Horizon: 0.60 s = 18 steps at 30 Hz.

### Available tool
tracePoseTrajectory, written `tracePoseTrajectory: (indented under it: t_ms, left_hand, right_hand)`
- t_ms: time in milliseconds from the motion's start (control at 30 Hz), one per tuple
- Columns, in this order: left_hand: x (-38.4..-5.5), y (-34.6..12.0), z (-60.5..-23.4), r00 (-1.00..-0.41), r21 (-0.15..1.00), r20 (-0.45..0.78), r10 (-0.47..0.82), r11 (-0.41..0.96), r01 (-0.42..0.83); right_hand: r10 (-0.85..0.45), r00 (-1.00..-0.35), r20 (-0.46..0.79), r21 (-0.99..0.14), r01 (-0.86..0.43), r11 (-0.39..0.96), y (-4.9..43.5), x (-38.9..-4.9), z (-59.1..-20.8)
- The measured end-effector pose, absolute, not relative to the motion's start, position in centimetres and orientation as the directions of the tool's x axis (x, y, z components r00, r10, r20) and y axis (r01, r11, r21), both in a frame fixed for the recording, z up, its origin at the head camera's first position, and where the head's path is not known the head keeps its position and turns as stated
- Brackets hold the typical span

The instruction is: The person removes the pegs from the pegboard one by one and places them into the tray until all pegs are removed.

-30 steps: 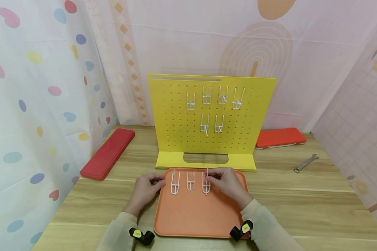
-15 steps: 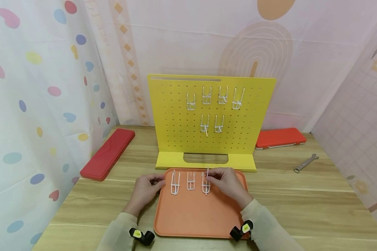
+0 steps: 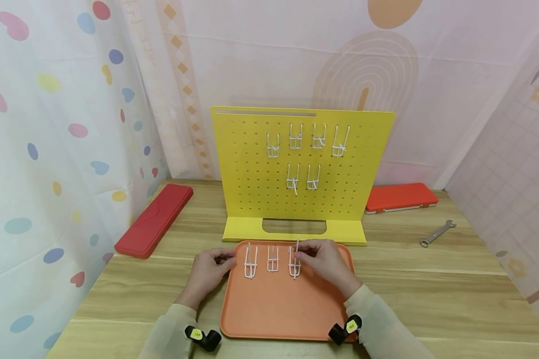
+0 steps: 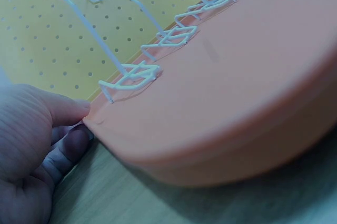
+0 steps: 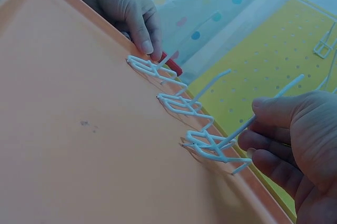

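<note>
Three white wire pegboard hooks lie in a row along the far side of an orange tray: a left hook, a middle hook and a right hook. My right hand pinches the upright prong of the right hook between thumb and fingers, and the right wrist view shows that hook's wire frame low over the tray. At the tray's far left corner my left hand grips the rim, thumb on top and fingers below in the left wrist view.
Behind the tray stands a yellow pegboard bearing several white hooks. A dark red case lies on the left of the wooden table. On the right are a bright red case and a wrench.
</note>
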State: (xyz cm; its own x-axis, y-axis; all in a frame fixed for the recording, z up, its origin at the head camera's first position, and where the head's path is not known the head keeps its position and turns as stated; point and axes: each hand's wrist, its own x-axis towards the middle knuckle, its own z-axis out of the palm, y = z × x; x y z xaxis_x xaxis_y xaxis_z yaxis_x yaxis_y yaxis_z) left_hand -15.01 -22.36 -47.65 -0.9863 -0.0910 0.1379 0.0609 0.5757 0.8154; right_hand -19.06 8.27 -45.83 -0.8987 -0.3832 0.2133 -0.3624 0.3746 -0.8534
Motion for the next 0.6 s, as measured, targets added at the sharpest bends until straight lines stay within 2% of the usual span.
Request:
tracePoseTrajectory:
  t_ms: [300,600]
  left_hand:
    - [-15.0,-22.4,-47.6,-0.987,0.812,0.137,-0.086,0.581,0.062]
    - [-15.0,-22.4,-47.8,-0.986,0.813,0.139,-0.092,0.580,0.060]
  right_hand:
    - [-0.367,-0.899,0.237,-0.855,-0.373,0.360,8.2,-19.0,-45.7]
    - [-0.290,-0.924,0.248,-0.886,-0.338,0.318,8.6,-19.4,-44.4]
